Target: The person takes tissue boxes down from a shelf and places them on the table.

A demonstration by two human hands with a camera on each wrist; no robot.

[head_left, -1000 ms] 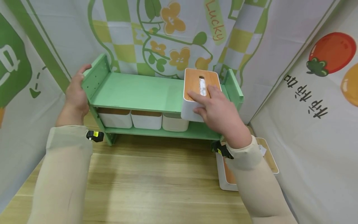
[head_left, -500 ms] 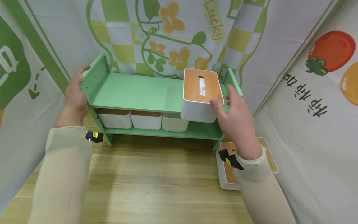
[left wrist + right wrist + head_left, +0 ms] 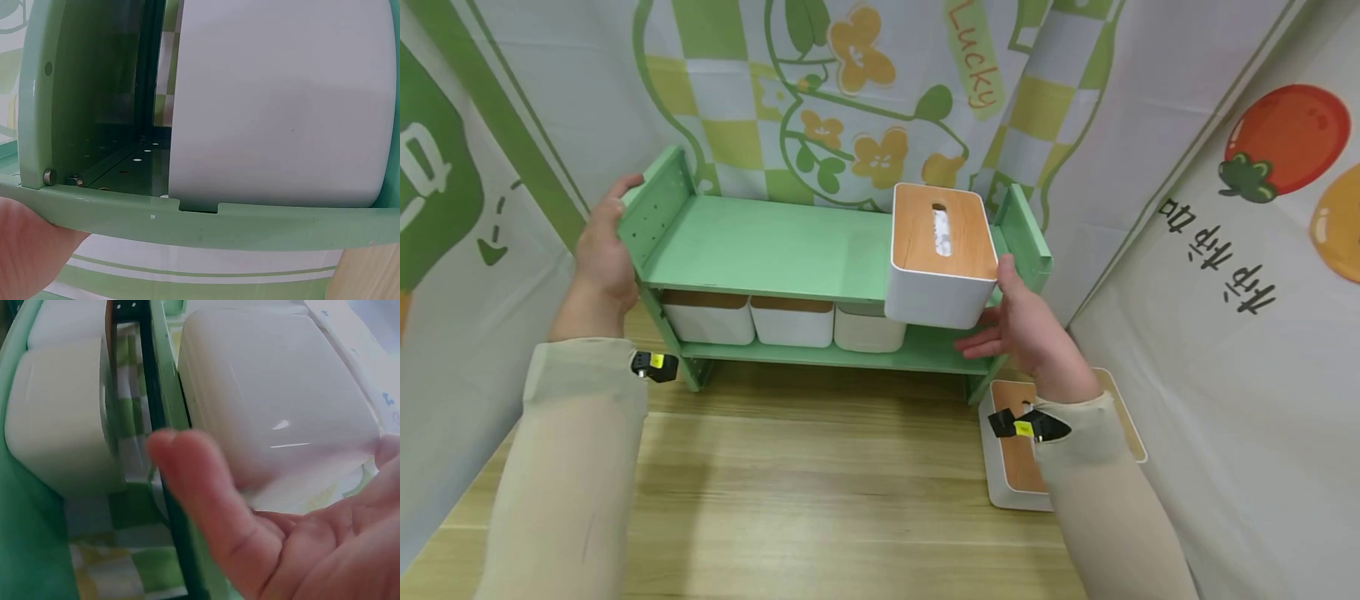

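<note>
Though three centre-left bins [image 3: 792,325] sit shelved, the centre-right tissue box [image 3: 970,225] overhangs and lower-right boxes [image 3: 1017,462] seemingly remain; left hand [image 3: 602,258] grips the rack [image 3: 775,246], right hand [image 3: 1036,333] is spread.

The head view looks forward and down over the green shelf [image 3: 775,246]; both wrist views face it close up, head and right sharing the tissue box [image 3: 942,265].

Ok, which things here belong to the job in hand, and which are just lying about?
Likely in the job:
green shelf, gripped by the left hand
wood-topped box on it, beside the right hand

Probably just lying about:
three lower boxes
two boxes off the shelf
printed curtain
</note>
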